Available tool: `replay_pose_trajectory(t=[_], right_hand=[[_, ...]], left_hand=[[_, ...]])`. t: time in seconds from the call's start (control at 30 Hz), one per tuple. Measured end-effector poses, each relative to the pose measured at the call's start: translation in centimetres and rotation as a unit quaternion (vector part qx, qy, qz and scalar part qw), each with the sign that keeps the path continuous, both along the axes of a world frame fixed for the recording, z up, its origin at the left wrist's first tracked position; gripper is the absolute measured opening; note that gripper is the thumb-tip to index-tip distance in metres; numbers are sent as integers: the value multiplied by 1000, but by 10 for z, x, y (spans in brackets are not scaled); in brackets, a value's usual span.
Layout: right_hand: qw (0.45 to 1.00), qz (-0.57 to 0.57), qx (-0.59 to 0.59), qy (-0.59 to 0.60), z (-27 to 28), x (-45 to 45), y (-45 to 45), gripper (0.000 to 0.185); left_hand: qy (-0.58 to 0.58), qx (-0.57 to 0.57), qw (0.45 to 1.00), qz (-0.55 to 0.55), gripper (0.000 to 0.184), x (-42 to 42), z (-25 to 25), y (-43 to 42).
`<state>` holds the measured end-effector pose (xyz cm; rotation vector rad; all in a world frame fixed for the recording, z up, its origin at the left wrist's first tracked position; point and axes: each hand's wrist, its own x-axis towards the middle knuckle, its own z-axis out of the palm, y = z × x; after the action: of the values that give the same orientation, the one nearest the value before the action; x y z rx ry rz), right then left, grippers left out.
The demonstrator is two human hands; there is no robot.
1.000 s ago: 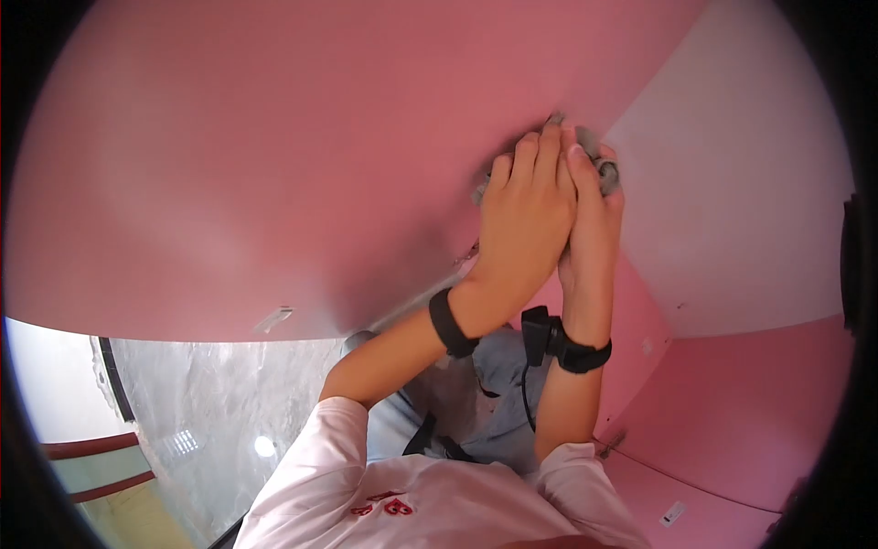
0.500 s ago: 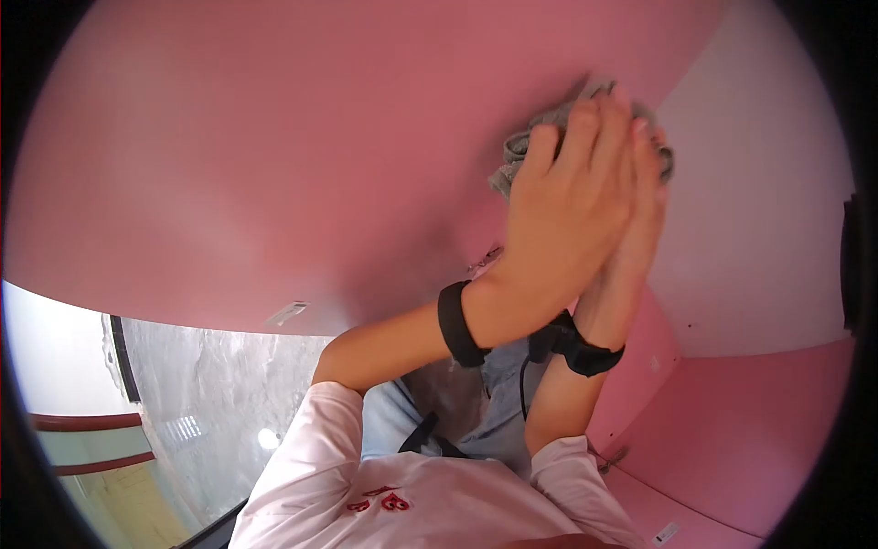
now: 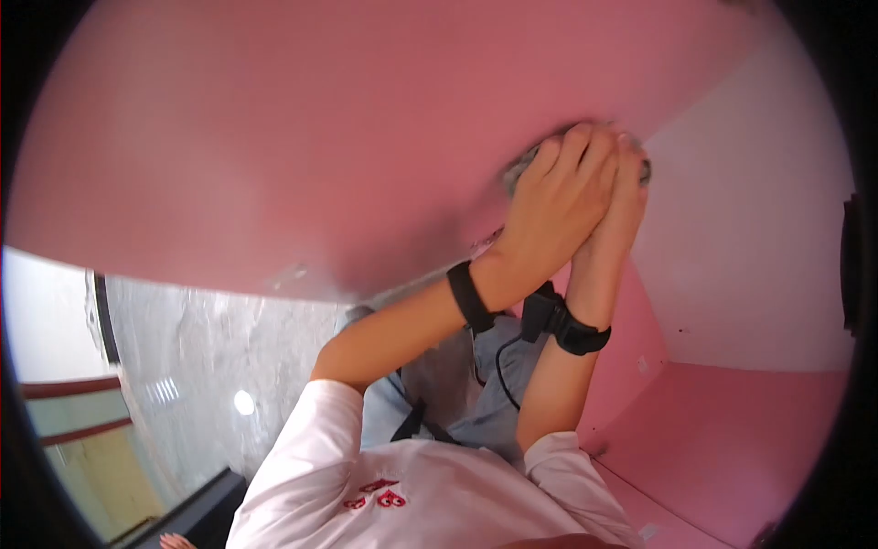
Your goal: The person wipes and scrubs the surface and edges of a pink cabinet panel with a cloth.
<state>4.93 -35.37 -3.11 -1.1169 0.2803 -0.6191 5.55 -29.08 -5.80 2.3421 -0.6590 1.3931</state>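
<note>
A grey cloth [image 3: 519, 172], bunched up and mostly covered, lies against a large pink panel [image 3: 320, 137]. My left hand [image 3: 565, 188] presses on it from above, fingers bent over the folds and a black band round the wrist. Close beside and partly behind it, my right hand [image 3: 626, 206] also bears on the cloth, with a black strap and a small box [image 3: 544, 309] at that wrist. The two hands touch, and the right fingers are partly hidden. Cloth edges show to the left of the left hand and beyond the right fingertips.
A pale wall panel [image 3: 741, 210] meets the pink surface at the right, with another pink panel [image 3: 759, 439] below it. Grey marbled floor [image 3: 229, 357] shows at the lower left. Fingers or toes of someone [image 3: 176, 542] appear at the bottom left edge.
Both hands have moved down and slightly left in view with the cloth, which now looks flatter under them. The view has shifted a little, and the digits at the bottom left have appeared.
</note>
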Motion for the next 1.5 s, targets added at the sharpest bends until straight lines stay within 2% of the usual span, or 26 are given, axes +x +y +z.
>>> replay_pose_trajectory(t=[0.1, 0.23, 0.27, 0.33, 0.43, 0.5, 0.53, 0.6, 0.63, 0.7, 0.87, 0.93, 1.07, 1.13, 1.2, 1.23, 1.33, 1.4, 1.5], right_hand=[[998, 31, 32, -46, -10, -6, 13, 17], [998, 26, 19, -48, -14, -13, 23, 15], [994, 48, 52, -84, -17, -15, 33, 17], [986, 90, 96, -103, -14, -26, 57, 19], [994, 94, 45, -28, 0, -30, 69, 25], [985, 78, 102, -116, -12, -26, 92, 29], [984, 87, 105, -112, -12, -30, 98, 29], [982, 155, 87, -69, -13, -46, 105, 33], [982, 153, 87, -62, -22, -52, 111, 33], [982, 161, -9, -96, -42, -53, 126, 33], [979, 172, 15, -110, -48, -74, 177, 27], [970, 182, -79, -140, -47, -76, 191, 22], [969, 168, -67, -169, -46, -83, 213, 21], [951, 222, -104, -191, -46, -86, 220, 23], [934, 220, -181, -214, -57, -87, 235, 22], [924, 221, -212, -230, -60, -90, 243, 20], [918, 264, -215, -205, -61, -114, 260, 20], [881, 375, -188, -219, -57, -130, 257, 24], [882, 329, -211, -264, -54, -127, 236, 32]], left_hand=[[2, -15, 1000, -23, 43, 1, -8, 14], [-12, -43, 997, -57, 39, -7, -10, 21], [-7, -60, 996, -66, 38, -11, -11, 32], [-7, -58, 998, -36, 37, -17, -10, 49], [-25, -62, 998, -4, 36, -20, -3, 54], [-40, -68, 997, 15, 36, -24, 1, 73], [-37, -76, 996, 15, 38, -27, 2, 82], [-26, -84, 996, 10, 39, -39, 4, 102], [-21, -103, 994, 12, 40, -48, 0, 112], [-15, -122, 992, 20, 41, -56, -10, 129], [-74, -100, 985, 121, 40, -74, -27, 169], [-94, -85, 983, 130, 39, -80, -21, 185], [-85, -62, 982, 159, 40, -95, -17, 203], [-95, -91, 973, 190, 41, -98, -29, 216], [-73, -98, 967, 224, 42, -113, -42, 225], [-65, -136, 956, 253, 44, -120, -58, 235], [-29, -248, 920, 303, 46, -144, -78, 240], [-12, -309, 904, 297, 46, -156, -84, 232], [-1, -314, 910, 273, 46, -151, -78, 215]])
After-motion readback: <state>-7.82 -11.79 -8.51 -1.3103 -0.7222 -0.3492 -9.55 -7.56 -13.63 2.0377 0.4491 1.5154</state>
